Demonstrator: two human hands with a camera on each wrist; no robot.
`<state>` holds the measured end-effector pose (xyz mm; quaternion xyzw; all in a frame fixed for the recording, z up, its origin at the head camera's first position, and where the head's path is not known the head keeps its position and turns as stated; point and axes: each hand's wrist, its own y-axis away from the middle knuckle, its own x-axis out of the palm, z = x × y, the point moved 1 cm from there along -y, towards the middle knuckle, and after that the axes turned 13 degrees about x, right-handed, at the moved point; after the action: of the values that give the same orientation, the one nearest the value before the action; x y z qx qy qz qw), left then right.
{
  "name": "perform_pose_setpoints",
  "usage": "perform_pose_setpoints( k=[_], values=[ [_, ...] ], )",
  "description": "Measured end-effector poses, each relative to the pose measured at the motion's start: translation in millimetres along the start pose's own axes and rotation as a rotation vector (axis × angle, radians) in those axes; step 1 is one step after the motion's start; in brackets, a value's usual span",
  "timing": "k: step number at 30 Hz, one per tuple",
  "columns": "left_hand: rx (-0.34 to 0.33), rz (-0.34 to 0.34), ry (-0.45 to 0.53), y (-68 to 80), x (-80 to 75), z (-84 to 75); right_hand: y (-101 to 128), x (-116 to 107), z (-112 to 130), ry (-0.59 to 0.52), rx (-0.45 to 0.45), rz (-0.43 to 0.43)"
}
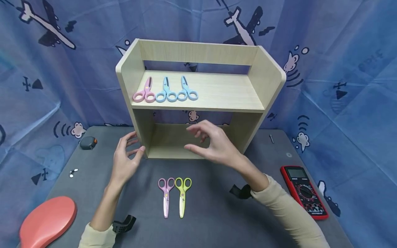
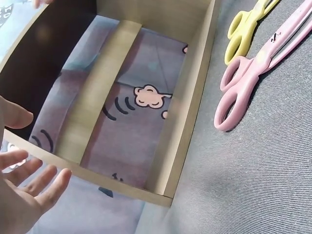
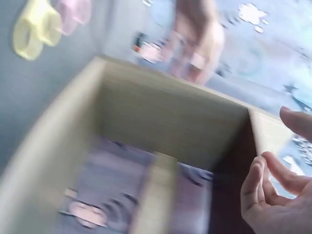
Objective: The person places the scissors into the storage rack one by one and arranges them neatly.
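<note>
A pale wooden two-tier shelf [image 1: 198,50] stands at the back of the grey table. On its upper board lie pink scissors [image 1: 148,90] at the left, then blue scissors [image 1: 166,91] and a second pair of blue scissors [image 1: 185,91], handles to the front. My left hand [image 1: 125,160] is at the shelf's left side panel, fingers loosely bent, fingertips close to its front edge. In front of the lower compartment hovers my right hand [image 1: 214,144], thumb and fingers apart, holding nothing. Pink-purple scissors [image 1: 166,198] and yellow-green scissors [image 1: 182,194] lie on the table before the shelf, blades toward me.
On the table's left are a tape measure [image 1: 88,143], a small metal piece [image 1: 72,173] and a red rounded object [image 1: 48,220]. To the right lie a red multimeter [image 1: 304,193], a short metal pin [image 1: 271,138] and a small disc [image 1: 289,155]. A blue patterned curtain [image 1: 186,20] hangs behind.
</note>
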<state>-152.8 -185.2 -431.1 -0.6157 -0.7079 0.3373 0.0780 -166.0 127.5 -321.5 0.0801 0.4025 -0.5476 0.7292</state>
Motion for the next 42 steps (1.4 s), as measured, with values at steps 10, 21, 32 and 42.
perform_pose_setpoints(
  k=[10,21,32,42],
  values=[
    [0.001,-0.005,-0.012,-0.3,0.5,-1.2,47.5,68.6,-66.7,-0.011,0.162,0.356],
    [-0.005,0.004,-0.012,-0.2,-0.5,-1.7,58.7,107.7,-99.8,0.130,0.110,0.543],
    [-0.005,0.004,-0.020,0.3,0.7,-1.5,51.8,97.0,-101.4,0.103,0.149,0.757],
    [-0.004,0.000,-0.020,0.5,1.3,-1.7,57.5,87.9,-108.7,-0.054,0.184,1.137]
  ],
)
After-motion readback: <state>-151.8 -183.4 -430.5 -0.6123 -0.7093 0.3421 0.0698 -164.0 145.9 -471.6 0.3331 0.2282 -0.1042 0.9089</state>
